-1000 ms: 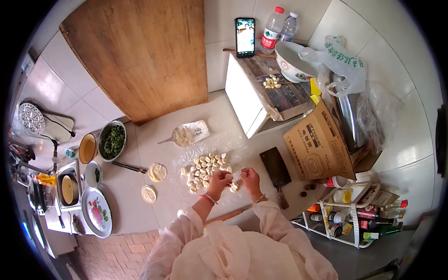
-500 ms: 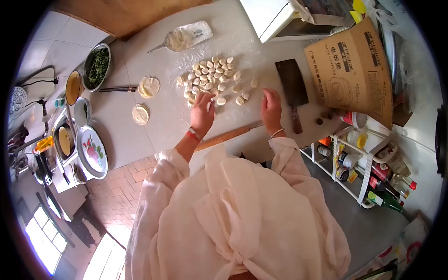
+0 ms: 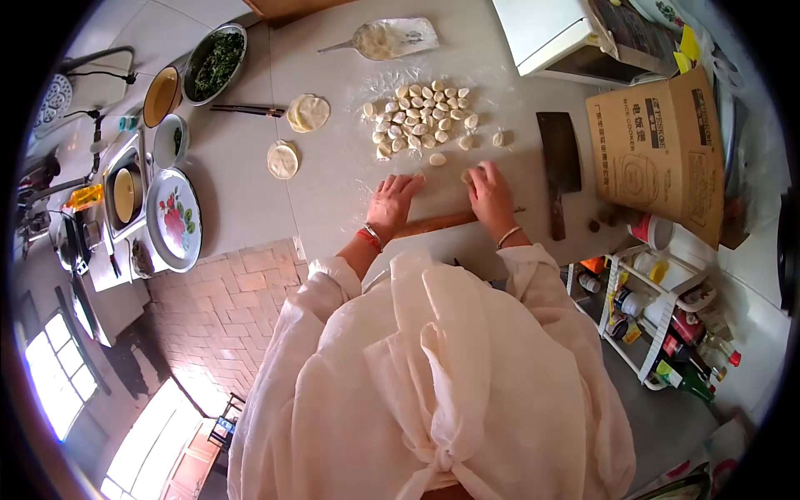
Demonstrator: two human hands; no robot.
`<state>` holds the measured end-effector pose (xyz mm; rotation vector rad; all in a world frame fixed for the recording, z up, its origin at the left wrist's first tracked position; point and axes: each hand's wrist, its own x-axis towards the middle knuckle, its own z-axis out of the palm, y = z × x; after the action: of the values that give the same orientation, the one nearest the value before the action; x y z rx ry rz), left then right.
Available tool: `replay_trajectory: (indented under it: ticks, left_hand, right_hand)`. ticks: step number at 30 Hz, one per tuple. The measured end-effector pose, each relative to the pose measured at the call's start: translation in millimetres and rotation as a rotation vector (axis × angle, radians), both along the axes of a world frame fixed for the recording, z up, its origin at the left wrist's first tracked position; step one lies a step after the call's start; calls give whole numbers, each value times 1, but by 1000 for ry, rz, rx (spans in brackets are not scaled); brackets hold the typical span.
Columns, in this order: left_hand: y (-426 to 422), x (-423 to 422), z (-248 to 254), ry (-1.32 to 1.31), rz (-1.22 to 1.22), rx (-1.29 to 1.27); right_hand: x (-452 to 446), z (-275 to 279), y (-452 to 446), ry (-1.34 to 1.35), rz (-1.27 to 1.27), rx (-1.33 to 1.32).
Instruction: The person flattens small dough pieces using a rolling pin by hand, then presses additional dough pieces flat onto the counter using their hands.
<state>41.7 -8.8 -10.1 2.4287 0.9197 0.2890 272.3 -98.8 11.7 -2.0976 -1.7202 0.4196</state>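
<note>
Many small dough pieces [image 3: 421, 117] lie in a cluster on the floured counter, beyond my hands. My left hand [image 3: 393, 202] is low over the counter, palm down, fingers extended, with a bit of dough [image 3: 420, 176] at its fingertips. Curled fingers of my right hand [image 3: 492, 198] close around a small dough piece [image 3: 467, 177], partly hidden by them. One loose dough piece [image 3: 437, 159] sits between the hands and the cluster. A wooden rolling pin [image 3: 437, 223] lies along the near edge. Two groups of flat round wrappers [image 3: 308, 113] rest to the left.
A cleaver [image 3: 559, 154] lies right of my hands, beside a cardboard box [image 3: 658, 154]. At the back is a flour scoop [image 3: 396, 39]. Chopsticks [image 3: 247, 109], a bowl of chopped greens [image 3: 218, 67] and a floral tray [image 3: 173, 220] are at left. A bottle rack [image 3: 642, 317] stands lower right.
The whole view has shifted. My left hand has drawn back from the cluster towards the near edge. My right hand has moved left and closed over dough that lay loose beside it.
</note>
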Motion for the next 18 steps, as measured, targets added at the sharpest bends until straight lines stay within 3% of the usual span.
replay_trajectory:
  ticks: [3, 5, 9, 12, 18]
  left_hand:
    - [1, -6, -3, -15, 35, -16]
    - [1, -14, 6, -119, 84, -33]
    - [-2, -23, 7, -205, 160, -53]
    - [0, -22, 7, -130, 191, -33]
    - [5, -33, -14, -180, 259, -104]
  right_hand:
    - [-2, 15, 2, -205, -78, -124]
    - [-12, 30, 5, -185, -72, -8]
    - [-49, 32, 19, 96, 98, 122]
    - [-70, 6, 36, 57, 232, 222]
    - [-65, -17, 46, 191, 252, 36]
